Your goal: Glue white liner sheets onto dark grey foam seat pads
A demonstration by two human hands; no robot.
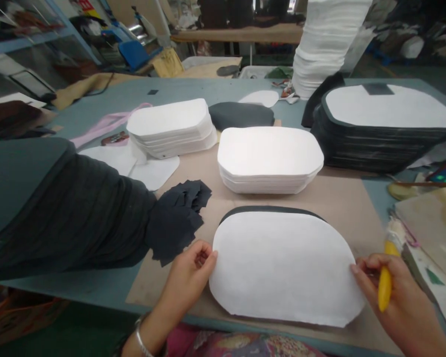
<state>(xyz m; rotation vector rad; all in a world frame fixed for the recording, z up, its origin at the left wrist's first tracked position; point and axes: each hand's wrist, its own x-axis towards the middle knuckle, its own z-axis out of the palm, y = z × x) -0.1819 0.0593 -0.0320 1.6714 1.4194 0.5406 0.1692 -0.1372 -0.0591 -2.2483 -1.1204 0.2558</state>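
Observation:
A white rounded sheet (284, 267) lies before me, over a dark piece (269, 208) that shows only along the far edge. My left hand (189, 275) pinches the sheet's left edge between thumb and fingers. At the opposite edge, my right hand (401, 292) grips the sheet with thumb and fingertips. That same hand also holds a brush with a yellow handle (384, 290) between its fingers, bristles pointing away from me. Just beyond the sheet stands a stack of white cut pieces (269, 153). Small dark fabric squares (176, 228) lie in a loose pile near my left hand.
A tall leaning stack of dark pieces (78, 208) takes up the left side. Another white stack (171, 121) and a dark stack topped with white (390, 106) stand farther back. Behind them rises a high white pile (329, 44). Brown board (342, 198) covers part of the table.

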